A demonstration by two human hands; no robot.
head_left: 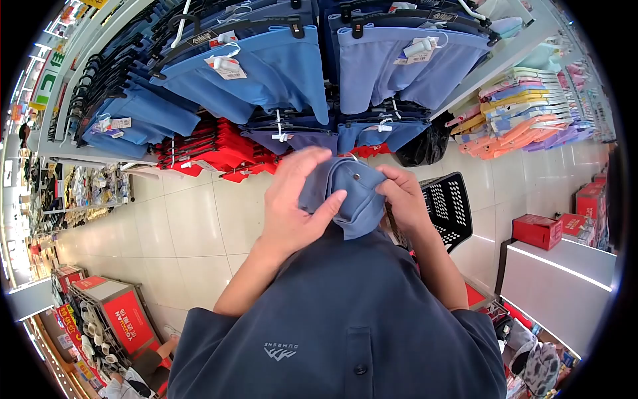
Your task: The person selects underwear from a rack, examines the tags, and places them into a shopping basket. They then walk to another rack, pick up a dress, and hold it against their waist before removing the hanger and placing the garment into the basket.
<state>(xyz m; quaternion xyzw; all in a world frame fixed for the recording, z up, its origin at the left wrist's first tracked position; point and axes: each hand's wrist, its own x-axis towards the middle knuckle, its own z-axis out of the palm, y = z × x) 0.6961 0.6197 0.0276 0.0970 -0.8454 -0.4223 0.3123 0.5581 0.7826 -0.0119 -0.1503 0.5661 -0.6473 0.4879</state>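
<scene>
Right grip (407,197) pinched on blue cloth (359,205); left grip (290,196) loosely spread; folded, round button (356,177) showing

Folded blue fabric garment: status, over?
Left hand open at left side of garment; right hand pinching its right edge. Round dark button showing. Nothing visibly blocking.

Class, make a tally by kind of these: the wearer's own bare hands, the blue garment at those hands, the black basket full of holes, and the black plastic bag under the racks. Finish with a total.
Hands: 2 (left hand, right hand)
Blue garment: 1
Black basket: 1
Black plastic bag: 1
Total: 5
</scene>
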